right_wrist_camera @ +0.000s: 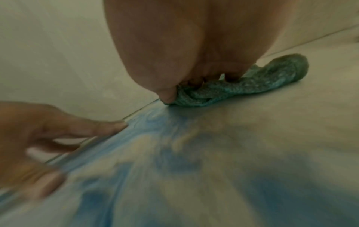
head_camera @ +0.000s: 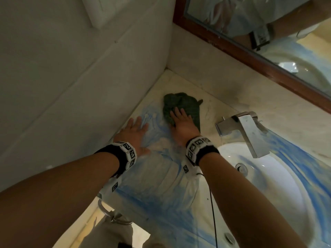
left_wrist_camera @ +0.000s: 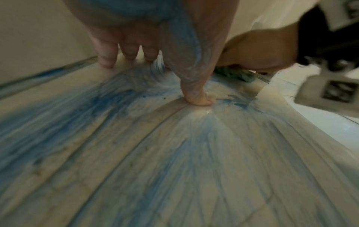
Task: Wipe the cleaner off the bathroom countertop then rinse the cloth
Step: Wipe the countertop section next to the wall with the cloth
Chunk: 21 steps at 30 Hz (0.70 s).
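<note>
Pressing bunched dark-green cloth (head_camera: pixel 180 106) on blue-streaked countertop (head_camera: pixel 157 190), right hand (head_camera: pixel 182 125).

No words, brand names or numbers can be read in any view. The only signs are black-and-white square code patterns on the left wristband (head_camera: pixel 129 152) and the right wristband (head_camera: pixel 195 147), and on small tags below each wrist; they are patterns, not letters. Tiny marks stand beside some squares, but they are too small to read. In the mirror (head_camera: pixel 279 42) a reflected wristband shows some print, too blurred to read.
</note>
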Tool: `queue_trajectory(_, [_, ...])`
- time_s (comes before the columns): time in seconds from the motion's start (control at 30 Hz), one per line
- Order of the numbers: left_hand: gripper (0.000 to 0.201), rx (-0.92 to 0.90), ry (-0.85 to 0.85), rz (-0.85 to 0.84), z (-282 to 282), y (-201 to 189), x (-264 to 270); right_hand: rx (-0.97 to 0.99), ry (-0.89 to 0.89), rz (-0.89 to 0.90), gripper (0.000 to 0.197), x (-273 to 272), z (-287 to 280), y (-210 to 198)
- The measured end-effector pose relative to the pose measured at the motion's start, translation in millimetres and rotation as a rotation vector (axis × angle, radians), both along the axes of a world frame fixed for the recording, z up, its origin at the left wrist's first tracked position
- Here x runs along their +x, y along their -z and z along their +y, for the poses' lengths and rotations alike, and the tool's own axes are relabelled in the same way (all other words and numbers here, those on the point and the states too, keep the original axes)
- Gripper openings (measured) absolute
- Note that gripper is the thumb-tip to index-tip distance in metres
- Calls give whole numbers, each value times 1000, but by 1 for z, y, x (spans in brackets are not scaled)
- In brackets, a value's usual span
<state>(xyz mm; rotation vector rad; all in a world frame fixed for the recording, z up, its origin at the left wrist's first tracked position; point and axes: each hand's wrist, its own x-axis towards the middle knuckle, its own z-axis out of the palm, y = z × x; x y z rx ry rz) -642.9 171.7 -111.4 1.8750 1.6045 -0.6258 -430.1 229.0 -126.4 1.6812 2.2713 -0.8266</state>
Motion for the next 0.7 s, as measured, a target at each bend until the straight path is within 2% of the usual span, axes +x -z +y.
queue_trajectory(0.17, [108, -8, -1, -11, 0, -5, 1, -5, 70, 25, 60, 40, -85, -4])
queue_trajectory(0.27, [108, 3, -12, -29, 1, -3, 2, -13, 87, -5, 58, 48, -103, -2])
queue_trajectory(0.57, [109, -10, -18, -37, 0, 0, 3, -77, 84, -30, 58, 31, -11, -5])
queue_trajectory(0.7, [109, -13, -16, -40, -1, 1, 5, -74, 131, -19, 59, 32, -18, -6])
